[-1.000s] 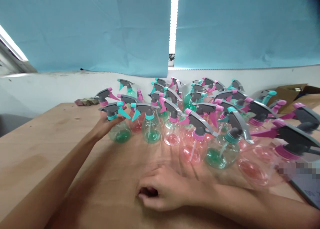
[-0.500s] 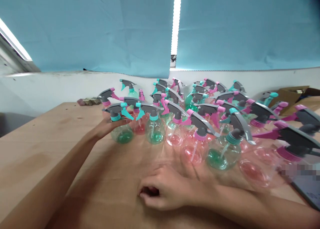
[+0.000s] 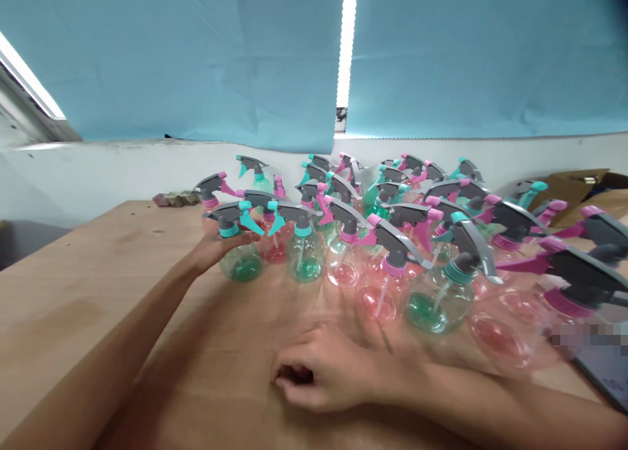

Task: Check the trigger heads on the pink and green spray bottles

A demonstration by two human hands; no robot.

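Several small spray bottles with grey trigger heads stand crowded on a wooden table (image 3: pixel 93 286), some green-tinted, some pink-tinted. My left hand (image 3: pixel 216 246) reaches out and is wrapped round the green bottle (image 3: pixel 239 257) at the near left corner of the group. Beside it stands another green bottle (image 3: pixel 304 257). My right hand (image 3: pixel 324 370) rests on the table in front of the bottles, fingers curled into a loose fist with nothing visible in it. A pink bottle (image 3: pixel 380 293) and a green bottle (image 3: pixel 439 299) stand just beyond it.
A white ledge and blue curtains (image 3: pixel 196 57) run behind the table. A brown cardboard box (image 3: pixel 574 178) sits at the far right. A dark flat object (image 3: pixel 606 371) lies at the right edge. A small bundle (image 3: pixel 171 198) lies at the table's back left.
The view has shifted slightly; both hands stay where they were, the left on the green bottle, the right curled on the table.
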